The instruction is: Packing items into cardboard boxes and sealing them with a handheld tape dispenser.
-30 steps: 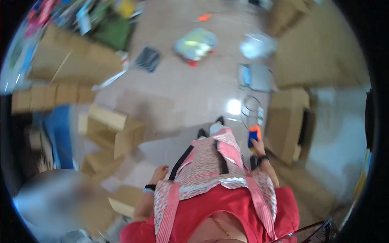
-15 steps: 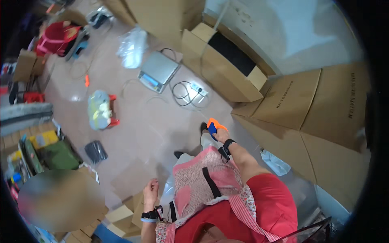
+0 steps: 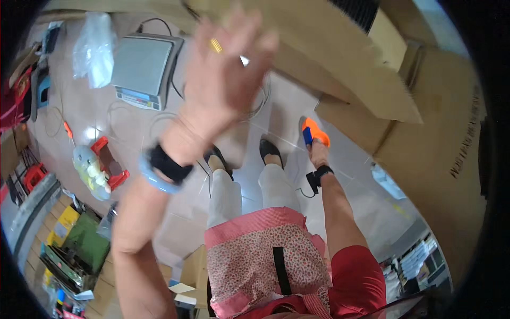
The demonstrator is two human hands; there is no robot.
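Observation:
My left hand (image 3: 226, 69) is raised high in front of the camera, fingers spread, holding nothing; a ring shows on one finger and a dark band and a blue bracelet sit on the wrist. It reaches toward the flap of a large cardboard box (image 3: 340, 64). My right hand (image 3: 317, 149) hangs low beside my leg, closed around a small orange and blue tool (image 3: 312, 133). A dark band is on that wrist. My feet in dark shoes stand on the tiled floor (image 3: 159, 207).
A grey weighing scale (image 3: 142, 66) with cables sits on the floor at upper left, next to a clear plastic bag (image 3: 94, 48). A red and pale toy (image 3: 98, 167) lies left. Tall cardboard boxes (image 3: 441, 159) stand to the right. Green and yellow items (image 3: 74, 250) are piled at lower left.
The view swung toward the boxes and the scale. My left hand rose from beside my hip up in front of the camera. My right hand still holds the orange tool.

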